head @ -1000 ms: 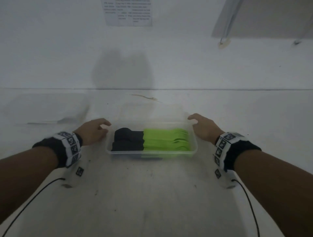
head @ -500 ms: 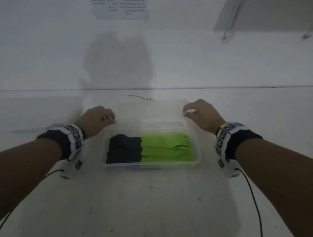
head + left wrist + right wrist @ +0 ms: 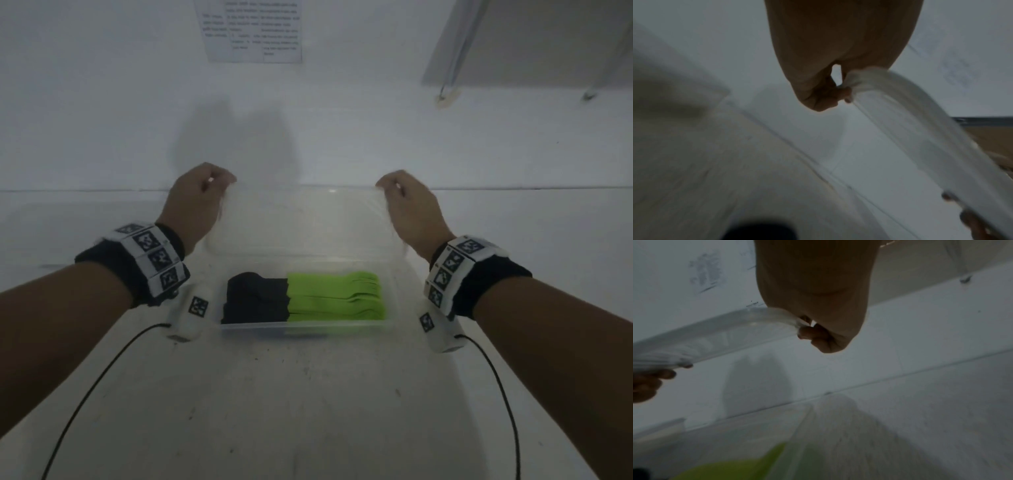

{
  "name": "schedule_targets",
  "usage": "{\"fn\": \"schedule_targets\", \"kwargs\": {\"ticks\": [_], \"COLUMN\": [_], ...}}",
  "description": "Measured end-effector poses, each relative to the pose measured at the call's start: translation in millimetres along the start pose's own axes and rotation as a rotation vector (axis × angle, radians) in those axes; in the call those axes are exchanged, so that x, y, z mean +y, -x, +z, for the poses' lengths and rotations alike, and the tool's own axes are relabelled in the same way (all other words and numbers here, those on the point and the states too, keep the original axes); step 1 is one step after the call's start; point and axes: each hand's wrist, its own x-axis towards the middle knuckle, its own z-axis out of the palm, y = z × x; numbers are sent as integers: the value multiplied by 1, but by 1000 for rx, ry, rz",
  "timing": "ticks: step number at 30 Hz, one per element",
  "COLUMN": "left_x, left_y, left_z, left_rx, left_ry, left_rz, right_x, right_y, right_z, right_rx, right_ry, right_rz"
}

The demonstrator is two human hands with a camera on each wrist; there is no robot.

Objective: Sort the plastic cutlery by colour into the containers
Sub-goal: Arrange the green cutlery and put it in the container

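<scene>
A clear plastic container [image 3: 308,329] sits on the white table and holds black cutlery [image 3: 256,298] on its left and green cutlery [image 3: 337,296] on its right. A clear lid [image 3: 305,219] hangs tilted above the container's far half. My left hand [image 3: 202,196] pinches the lid's far left corner, and my right hand [image 3: 405,199] pinches its far right corner. The left wrist view shows the left hand [image 3: 835,93] gripping the lid [image 3: 910,129]. In the right wrist view the right hand [image 3: 813,335] grips the lid [image 3: 715,337] above blurred green cutlery [image 3: 731,470].
A white wall rises just behind the table, with a printed sheet [image 3: 250,31] on it. A faint clear plastic item [image 3: 61,233] lies on the table at the far left. Black cables [image 3: 102,370] trail from both wrists over the near table.
Both hands moved from the container's sides to the far corners, took hold of the clear lid and raised it off the container.
</scene>
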Motion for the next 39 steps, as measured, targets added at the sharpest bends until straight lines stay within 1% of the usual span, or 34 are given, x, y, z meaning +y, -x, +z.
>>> {"fn": "schedule_targets", "kwargs": {"ticks": [2,3,5,7,8,10,12,14,18,21,26,30,33,36,39], "left_x": [-14,-22,-37,-53,-57,-60,-57,-55,-48,-49,-45,-44,-47,-49,-47], "left_y": [17,28,48,62,68,76,86,94,98,99,103,102,102,100,100], "left_z": [5,8,14,19,19,20,22,22,14,10,16,19,21,20,22], "left_rx": [-101,-156,-239,-260,-257,-258,-270,-255,-228,-213,-180,-164,-147,-166,-179], "left_ry": [-49,-107,-265,-466,-498,-398,-340,-357,-352,-353,-348,-384,-386,-423,-467], "left_rz": [-105,-131,-144,-129,-148,-171,-148,-121,-130,-108,-105,-93,-109,-123,-115], "right_x": [7,13,24,31,33,35,35,36,35,31,30,30,30,28,25], "right_y": [19,30,48,64,70,81,88,91,93,93,102,101,99,99,101], "right_z": [6,10,20,28,31,34,35,34,40,46,49,51,52,51,51], "right_rx": [-140,-183,-201,-182,-185,-210,-213,-196,-196,-205,-142,-133,-131,-135,-141], "right_ry": [88,146,250,301,293,210,175,184,226,238,236,221,246,254,255], "right_rz": [110,133,142,202,248,277,250,244,257,311,339,345,348,336,360]}}
